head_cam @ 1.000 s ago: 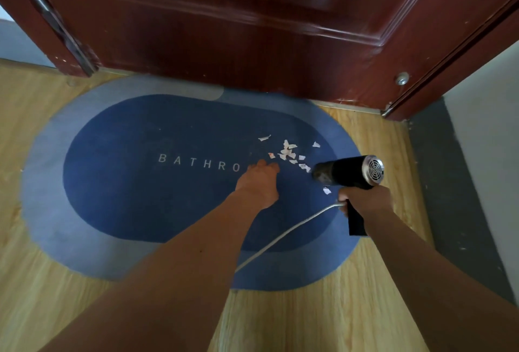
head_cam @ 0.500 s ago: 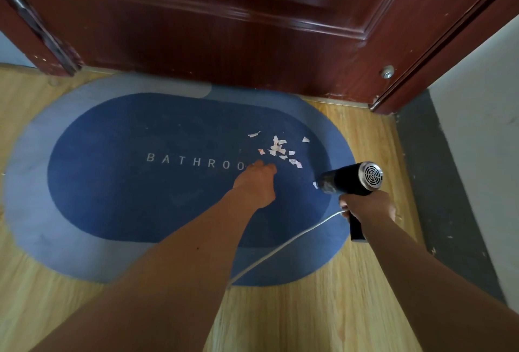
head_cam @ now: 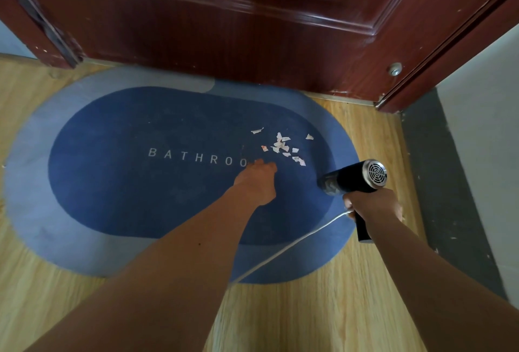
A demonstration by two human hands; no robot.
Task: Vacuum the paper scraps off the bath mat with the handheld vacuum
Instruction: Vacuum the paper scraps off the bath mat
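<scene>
1. dark red wood fills the top of the view: a door that stands shut behind everything, with the pale plank floor below it.
2. the blue oval bath mat lies flat on the floor just in front of the door, with its far edge at the threshold and "bathroo" readable across its middle.
3. the handheld vacuum, black with a silver grille at its rear, hovers above the mat's right end. its nozzle points left and down but is apart from the scraps. a pale cord trails from it across the mat's near rim.
4. the right hand has its grip wrapped tight around the vacuum's handle.
5. the left hand rests fingers-down on the mat, hiding the last letter of the word. its fingers look curled, but i cannot tell whether they pinch anything.
6. the paper scraps sit in a loose cluster on the dark blue centre, just beyond the left hand and up-left of the nozzle.
7. judged from this, the step in hand is the approach, as most scraps are yet to be collected. the next move calls for lowering the nozzle and sweeping it up-left over the cluster, with the left hand pinning the mat.
</scene>
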